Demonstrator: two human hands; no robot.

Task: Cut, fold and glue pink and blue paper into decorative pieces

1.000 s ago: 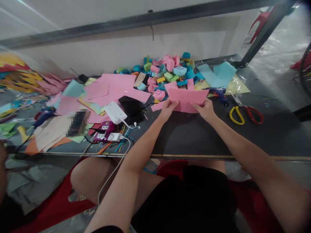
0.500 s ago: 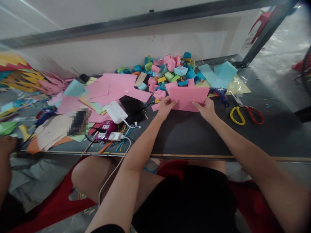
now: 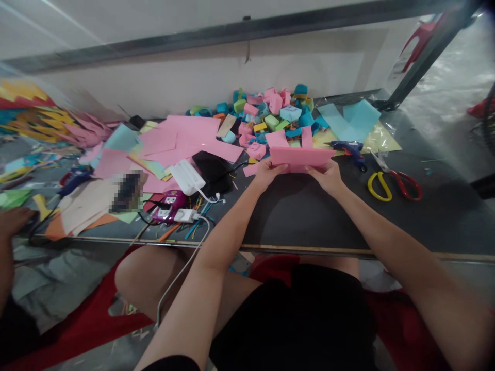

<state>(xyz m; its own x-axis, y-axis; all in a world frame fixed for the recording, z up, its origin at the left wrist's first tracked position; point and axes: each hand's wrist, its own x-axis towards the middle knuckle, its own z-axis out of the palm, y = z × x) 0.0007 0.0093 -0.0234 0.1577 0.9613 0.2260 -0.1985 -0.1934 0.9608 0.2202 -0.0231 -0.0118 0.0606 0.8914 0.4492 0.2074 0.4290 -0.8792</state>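
A folded sheet of pink paper (image 3: 301,156) is held a little above the dark table, one hand at each end. My left hand (image 3: 269,174) pinches its left side, thumb on the near face. On the other side, my right hand (image 3: 325,174) grips the right end the same way; the fingers behind the paper are hidden. Just beyond it lie more pink paper pieces (image 3: 277,139) and a heap of small folded paper shapes (image 3: 275,104) in pink, blue, green and yellow. A blue glue gun (image 3: 350,149) rests right of my right hand.
Scissors with red and yellow handles (image 3: 406,185) lie to the right. Leftward are large pink sheets (image 3: 189,131), a white power bank (image 3: 187,177), a purple power strip (image 3: 170,205) and a white cable (image 3: 204,232). Another person's hand (image 3: 17,220) is at the far left.
The pink paper has tipped, so its broad face now looks like a narrower folded band. Both hands still hold it. The other person's hand at far left has shifted slightly rightward.
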